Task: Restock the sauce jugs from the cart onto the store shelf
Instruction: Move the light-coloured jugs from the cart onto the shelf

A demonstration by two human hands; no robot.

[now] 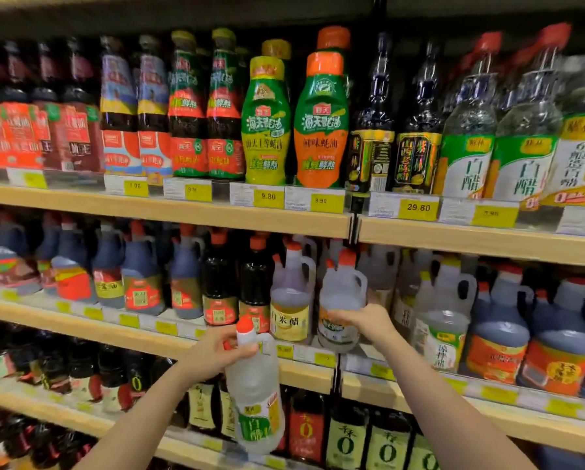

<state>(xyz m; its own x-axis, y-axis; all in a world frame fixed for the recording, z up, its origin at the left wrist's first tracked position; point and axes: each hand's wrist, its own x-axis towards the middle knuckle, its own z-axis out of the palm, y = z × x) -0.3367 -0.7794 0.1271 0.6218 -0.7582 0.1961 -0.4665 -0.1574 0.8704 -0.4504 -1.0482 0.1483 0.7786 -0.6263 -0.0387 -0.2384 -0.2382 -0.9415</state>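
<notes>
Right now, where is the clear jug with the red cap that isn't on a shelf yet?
The clear jug hangs low in the middle of the head view, gripped at its neck by the left hand, in front of the shelf edge.

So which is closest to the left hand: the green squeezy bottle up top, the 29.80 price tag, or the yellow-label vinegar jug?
From the left hand:
1. Yellow-label vinegar jug, middle shelf, just up-right.
2. Green squeezy bottle, top shelf, above.
3. 29.80 price tag, top shelf edge, far right.

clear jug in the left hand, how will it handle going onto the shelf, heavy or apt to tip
The clear jug looks full of liquid, so probably heavy for its size. The left hand grips it high at the neck, so the body may swing. It is tall and narrow, so likely apt to tip if nudged on the shelf.
</notes>
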